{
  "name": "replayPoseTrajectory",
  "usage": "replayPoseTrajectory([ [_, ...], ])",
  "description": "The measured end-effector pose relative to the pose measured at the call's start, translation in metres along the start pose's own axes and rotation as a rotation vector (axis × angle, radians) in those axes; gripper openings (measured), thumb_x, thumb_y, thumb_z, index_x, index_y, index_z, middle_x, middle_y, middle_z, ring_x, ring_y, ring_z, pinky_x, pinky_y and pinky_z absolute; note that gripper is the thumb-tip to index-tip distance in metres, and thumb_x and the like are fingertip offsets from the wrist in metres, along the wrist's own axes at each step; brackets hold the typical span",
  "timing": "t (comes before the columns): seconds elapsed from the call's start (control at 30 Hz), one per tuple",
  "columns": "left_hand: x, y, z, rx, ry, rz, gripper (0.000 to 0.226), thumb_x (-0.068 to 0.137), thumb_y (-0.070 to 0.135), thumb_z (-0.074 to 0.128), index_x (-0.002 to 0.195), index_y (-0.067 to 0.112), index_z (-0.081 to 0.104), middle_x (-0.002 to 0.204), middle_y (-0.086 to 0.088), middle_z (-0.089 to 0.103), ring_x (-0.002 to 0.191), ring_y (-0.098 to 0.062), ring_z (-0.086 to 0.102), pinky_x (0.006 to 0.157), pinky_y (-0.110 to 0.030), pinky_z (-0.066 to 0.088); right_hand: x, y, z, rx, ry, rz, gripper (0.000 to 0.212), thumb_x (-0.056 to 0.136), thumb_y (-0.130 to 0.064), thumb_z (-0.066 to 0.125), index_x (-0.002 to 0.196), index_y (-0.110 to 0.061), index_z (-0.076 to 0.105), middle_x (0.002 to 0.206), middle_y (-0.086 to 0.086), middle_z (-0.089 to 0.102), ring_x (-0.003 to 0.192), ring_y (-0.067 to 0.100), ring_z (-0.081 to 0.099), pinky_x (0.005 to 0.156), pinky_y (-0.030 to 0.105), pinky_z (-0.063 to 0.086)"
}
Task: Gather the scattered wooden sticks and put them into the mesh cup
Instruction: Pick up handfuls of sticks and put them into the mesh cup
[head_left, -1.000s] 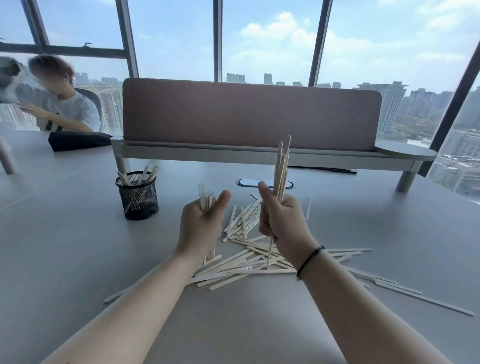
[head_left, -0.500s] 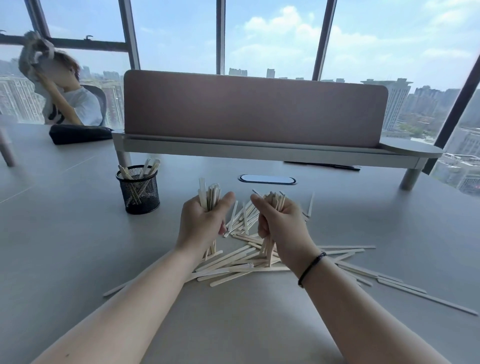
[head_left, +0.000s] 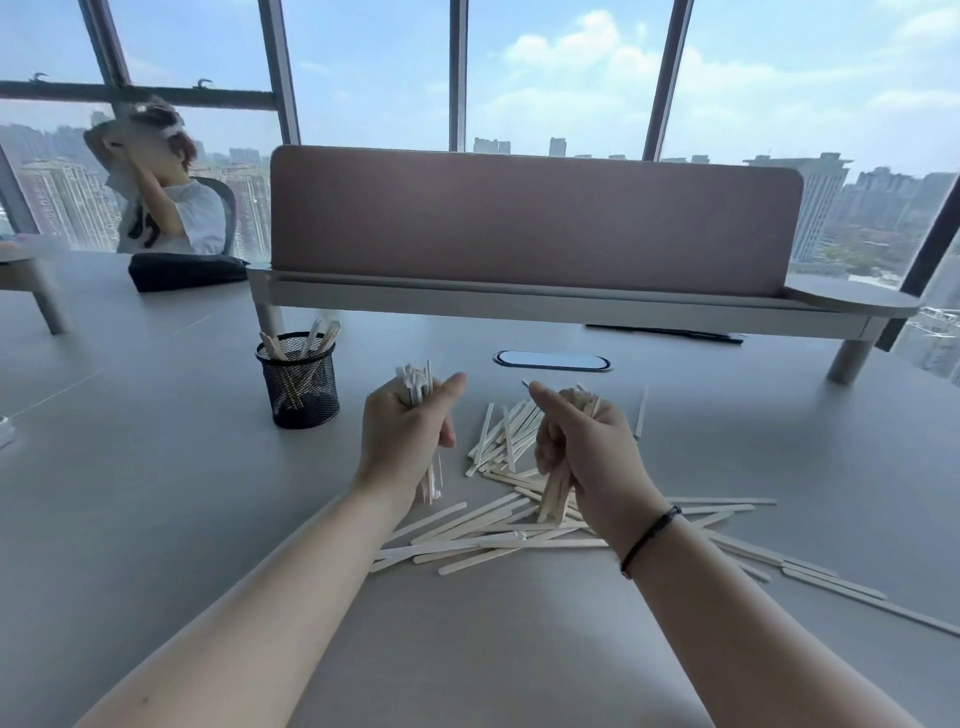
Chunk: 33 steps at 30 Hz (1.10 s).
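Pale wooden sticks (head_left: 483, 525) lie scattered in a heap on the grey table (head_left: 156, 519), with more trailing off to the right (head_left: 831, 584). My left hand (head_left: 402, 441) is closed around an upright bundle of sticks whose ends poke out above and below the fist. My right hand (head_left: 587, 447) grips a second bundle, its lower ends resting in the heap. The black mesh cup (head_left: 298, 382) stands to the left of my left hand, a short gap away, with several sticks in it.
A pink divider panel on a raised shelf (head_left: 535, 218) crosses the table behind the heap. An oval cable port (head_left: 550, 360) lies in the tabletop beyond my hands. A seated person (head_left: 166, 197) and a dark pouch (head_left: 184, 270) are at the far left.
My right hand has lowered its bundle, so the sticks no longer stand tall above the fist. Both hands have stayed over the heap. The person at the left raised their arms.
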<state>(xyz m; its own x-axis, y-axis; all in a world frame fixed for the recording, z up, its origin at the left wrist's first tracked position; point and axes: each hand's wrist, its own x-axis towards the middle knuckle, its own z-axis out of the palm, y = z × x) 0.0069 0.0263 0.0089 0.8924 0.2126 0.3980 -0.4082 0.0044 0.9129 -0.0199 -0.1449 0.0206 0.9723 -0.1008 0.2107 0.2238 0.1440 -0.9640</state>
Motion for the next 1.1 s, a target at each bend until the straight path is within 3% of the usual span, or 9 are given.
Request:
replayPoseTrajectory([
  [0.1, -0.001, -0.004, 0.001, 0.093, 0.002, -0.029, 0.054, 0.089, 0.032, 0.072, 0.054, 0.000, 0.046, 0.042, -0.010, 0.048, 0.042, -0.022, 0.048, 0.057, -0.036, 0.047, 0.001, 0.003, 0.001, -0.065, 0.023, -0.024, 0.057, 0.091, -0.024, 0.070, 0.045, -0.023, 0.036, 0.040, 0.003, 0.037, 0.039, 0.019, 0.033, 0.050, 0.031, 0.032],
  [0.23, -0.002, -0.002, 0.003, 0.023, -0.059, -0.125, 0.055, 0.082, 0.039, 0.071, 0.050, 0.022, 0.030, 0.044, -0.003, 0.026, 0.037, -0.018, 0.025, 0.048, -0.030, 0.027, 0.001, 0.002, 0.002, -0.063, 0.021, -0.008, 0.062, 0.094, -0.025, 0.064, 0.040, -0.021, 0.032, 0.039, 0.003, 0.028, 0.039, 0.016, 0.022, 0.046, 0.025, 0.023],
  [0.33, 0.001, 0.006, 0.000, -0.046, -0.069, -0.171, 0.058, 0.089, 0.035, 0.066, 0.046, 0.022, 0.029, 0.041, 0.000, 0.025, 0.037, -0.017, 0.023, 0.048, -0.026, 0.022, 0.004, -0.001, 0.006, -0.032, 0.029, 0.045, 0.068, 0.095, -0.027, 0.060, 0.035, -0.022, 0.028, 0.038, -0.001, 0.022, 0.040, 0.014, 0.018, 0.046, 0.025, 0.019],
  [0.43, 0.020, 0.026, -0.013, -0.207, -0.002, -0.205, 0.067, 0.096, 0.029, 0.060, 0.038, 0.023, 0.026, 0.037, 0.005, 0.023, 0.034, -0.015, 0.020, 0.045, -0.021, 0.019, 0.013, -0.010, 0.023, 0.037, -0.001, 0.075, 0.065, 0.096, -0.026, 0.058, 0.039, -0.024, 0.026, 0.039, -0.002, 0.020, 0.039, 0.012, 0.014, 0.047, 0.024, 0.013],
  [0.53, 0.047, 0.045, -0.038, -0.409, 0.068, -0.237, 0.060, 0.099, 0.030, 0.056, 0.052, 0.027, 0.018, 0.042, 0.007, 0.015, 0.036, -0.012, 0.012, 0.044, -0.020, 0.010, 0.026, -0.022, 0.061, 0.104, -0.059, 0.097, 0.061, 0.096, -0.022, 0.058, 0.046, -0.027, 0.024, 0.040, -0.004, 0.019, 0.037, 0.012, 0.013, 0.044, 0.021, 0.011],
  [0.7, 0.088, 0.068, -0.092, -0.469, 0.156, -0.173, 0.060, 0.100, 0.037, 0.054, 0.054, 0.025, 0.017, 0.045, 0.005, 0.013, 0.040, -0.013, 0.010, 0.054, -0.030, 0.008, 0.061, -0.034, 0.146, 0.141, -0.154, 0.105, 0.064, 0.096, -0.031, 0.057, 0.042, -0.026, 0.024, 0.040, -0.003, 0.021, 0.041, 0.016, 0.014, 0.046, 0.026, 0.017],
  [0.83, 0.107, 0.067, -0.138, -0.443, 0.237, -0.076, 0.059, 0.099, 0.036, 0.054, 0.056, 0.022, 0.016, 0.043, 0.004, 0.014, 0.039, -0.011, 0.011, 0.046, -0.023, 0.010, 0.097, -0.034, 0.204, 0.148, -0.171, 0.112, 0.068, 0.097, -0.045, 0.054, 0.036, -0.023, 0.032, 0.043, -0.001, 0.028, 0.040, 0.017, 0.027, 0.054, 0.032, 0.031],
  [1.1, 0.138, 0.053, -0.170, -0.499, 0.342, -0.044, 0.061, 0.100, 0.033, 0.054, 0.053, 0.021, 0.019, 0.042, 0.004, 0.015, 0.034, -0.012, 0.012, 0.042, -0.018, 0.015, 0.163, -0.025, 0.282, 0.054, -0.116, 0.014, 0.060, 0.098, -0.049, 0.051, 0.049, -0.017, 0.036, 0.045, 0.002, 0.038, 0.042, 0.018, 0.038, 0.054, 0.032, 0.038],
])
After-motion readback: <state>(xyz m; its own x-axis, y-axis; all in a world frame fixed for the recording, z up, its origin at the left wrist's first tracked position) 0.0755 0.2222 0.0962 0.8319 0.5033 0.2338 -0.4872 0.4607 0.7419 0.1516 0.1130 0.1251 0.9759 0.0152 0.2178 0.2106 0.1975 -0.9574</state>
